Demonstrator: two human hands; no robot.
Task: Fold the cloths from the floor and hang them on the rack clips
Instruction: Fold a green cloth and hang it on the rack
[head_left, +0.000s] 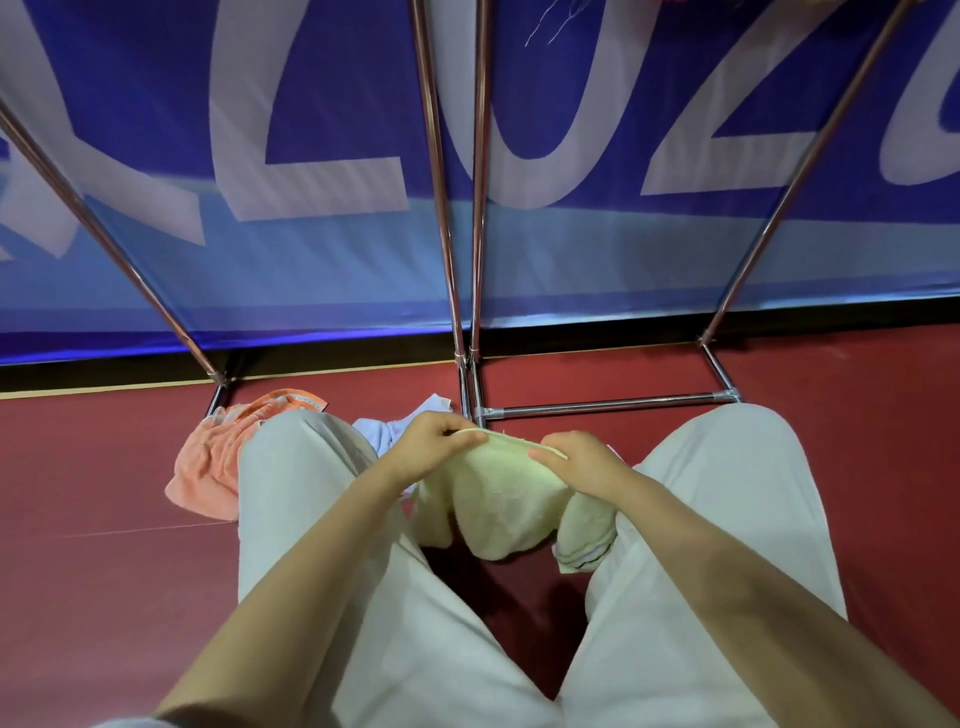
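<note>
Head view, read from left to right. At far left we note a crumpled salmon-orange terry cloth (208, 462) lying on the dark red floor (93, 545), partly hidden behind our left knee. Just beside it, between the knees, a pale blue cloth (387, 428) also lies on the floor, partly covered by our left hand (428, 441). This hand pinches the upper hem of a pale yellow-green terry cloth (501, 499), thumb and fingers closed on the edge. Our right hand (569, 457) pinches the same hem a little further right, so that the short stretch of edge between the two hands is drawn taut while the rest of the cloth sags in loose lobes between the legs, its lower part near or on the floor. Behind the hands stand the chrome tubes of the metal drying rack (602, 405), whose base bar rests on the floor before a blue banner with large pale lettering (322, 171). No rack clips are visible.

We judge the step in hand to be the start of folding this cloth; two cloths remain on the floor. The next move calls for us to work the hands apart along the hem to the corners, so the cloth hangs flat before it is doubled.
</note>
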